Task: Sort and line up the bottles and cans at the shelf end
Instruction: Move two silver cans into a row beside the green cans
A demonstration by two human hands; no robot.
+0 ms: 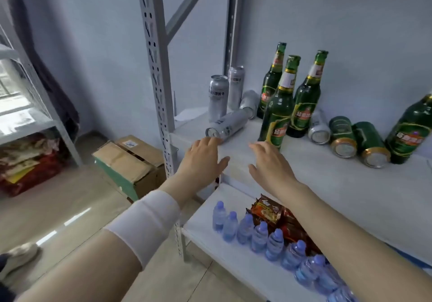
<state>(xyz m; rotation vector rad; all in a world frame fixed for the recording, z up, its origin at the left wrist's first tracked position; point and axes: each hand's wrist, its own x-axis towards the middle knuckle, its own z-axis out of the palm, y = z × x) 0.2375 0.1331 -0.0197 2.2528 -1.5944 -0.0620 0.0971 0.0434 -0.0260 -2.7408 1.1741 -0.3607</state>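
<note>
On the white shelf (pixel 327 184) three green glass bottles stand upright; the nearest bottle (pixel 278 114) is just beyond my right hand (pixel 271 163), which is open and empty. A fourth green bottle (pixel 411 131) leans at the far right. Two silver cans (pixel 218 98) stand at the shelf's left end. A third silver can (pixel 228 126) lies on its side, and my left hand (pixel 203 159), open, has its fingertips at that can's near end. Another silver can (pixel 249 102) lies behind. Two green cans (pixel 357 141) and one silver can (pixel 318 128) lie on their sides at the right.
A perforated grey shelf post (pixel 159 91) rises left of my left hand. On the lower shelf stand several small water bottles (pixel 259 234) and red snack packs (pixel 271 210). Cardboard boxes (pixel 131 161) sit on the floor at left, beside another rack (pixel 35 105).
</note>
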